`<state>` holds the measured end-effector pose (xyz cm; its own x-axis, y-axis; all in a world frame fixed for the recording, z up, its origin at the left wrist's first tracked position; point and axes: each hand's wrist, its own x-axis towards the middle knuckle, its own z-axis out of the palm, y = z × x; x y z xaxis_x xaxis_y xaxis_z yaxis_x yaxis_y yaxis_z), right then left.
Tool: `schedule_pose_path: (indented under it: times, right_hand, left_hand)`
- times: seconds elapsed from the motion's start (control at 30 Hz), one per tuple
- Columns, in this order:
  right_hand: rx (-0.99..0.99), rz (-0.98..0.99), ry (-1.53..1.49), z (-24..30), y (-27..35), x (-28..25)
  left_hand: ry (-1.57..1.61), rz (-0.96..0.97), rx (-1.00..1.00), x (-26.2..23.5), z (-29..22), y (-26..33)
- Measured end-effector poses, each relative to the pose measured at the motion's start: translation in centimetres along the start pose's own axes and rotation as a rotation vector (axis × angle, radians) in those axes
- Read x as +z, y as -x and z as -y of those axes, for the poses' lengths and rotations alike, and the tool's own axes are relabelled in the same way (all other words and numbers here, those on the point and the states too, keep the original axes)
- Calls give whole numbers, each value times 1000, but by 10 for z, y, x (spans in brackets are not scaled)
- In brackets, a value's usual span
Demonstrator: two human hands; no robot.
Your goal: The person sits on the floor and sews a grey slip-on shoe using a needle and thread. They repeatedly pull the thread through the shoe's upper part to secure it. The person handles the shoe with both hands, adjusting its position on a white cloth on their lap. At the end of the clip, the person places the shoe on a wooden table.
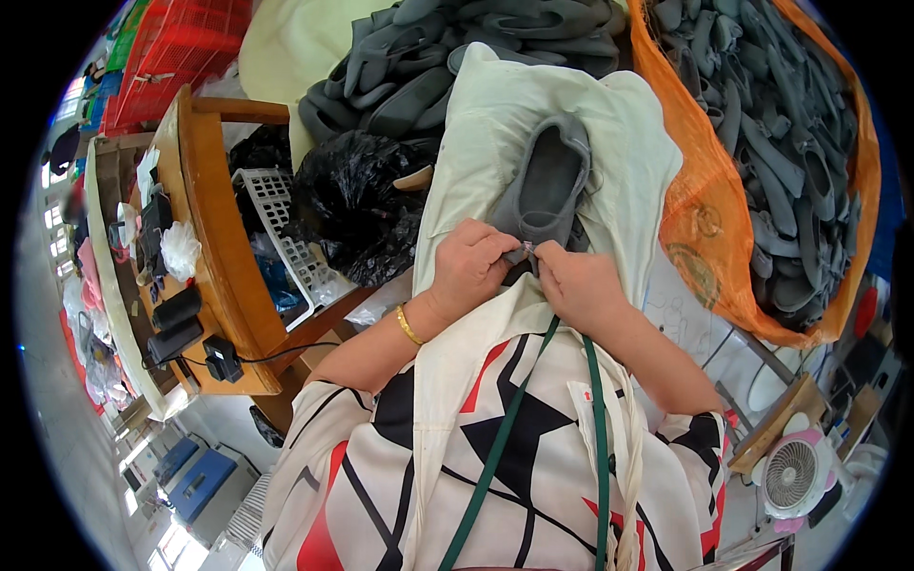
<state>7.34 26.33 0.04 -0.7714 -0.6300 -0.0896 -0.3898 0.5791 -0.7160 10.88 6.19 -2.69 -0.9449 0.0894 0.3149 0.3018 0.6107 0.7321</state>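
Note:
A grey slip-on shoe (549, 181) rests on a cream cloth (466, 124) in front of me, its near end close to my hands. My left hand (473, 262) comes in from the left with thumb and fingers pinched together, a gold bracelet (409, 325) on its wrist. My right hand (578, 284) meets it with the fingers curled and pinched too. Between the fingertips, just below the shoe, is a tiny pale, pinkish thing (527, 247), too small to name. A dark bit shows under the fingers, and the fingers hide part of it.
A heap of grey shoes (409, 81) lies beyond the cloth. On the right stands an orange woven sack (700, 224) full of grey shoe pieces (790, 171). A black plastic bag (357, 205), a white basket (276, 205) and a wooden table (224, 266) are at left; a fan (795, 473) is low right.

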Motion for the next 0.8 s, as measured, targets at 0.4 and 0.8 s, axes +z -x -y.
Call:
schedule_pose_path:
  times: [0.4,0.8]
  right_hand:
    - [308,106,-608,-4,-28,-2]
    - [29,-213,-246,4,-52,3]
  left_hand:
    - [27,-3,105,0,0,2]
    - [-49,45,240,-3,-1,-3]
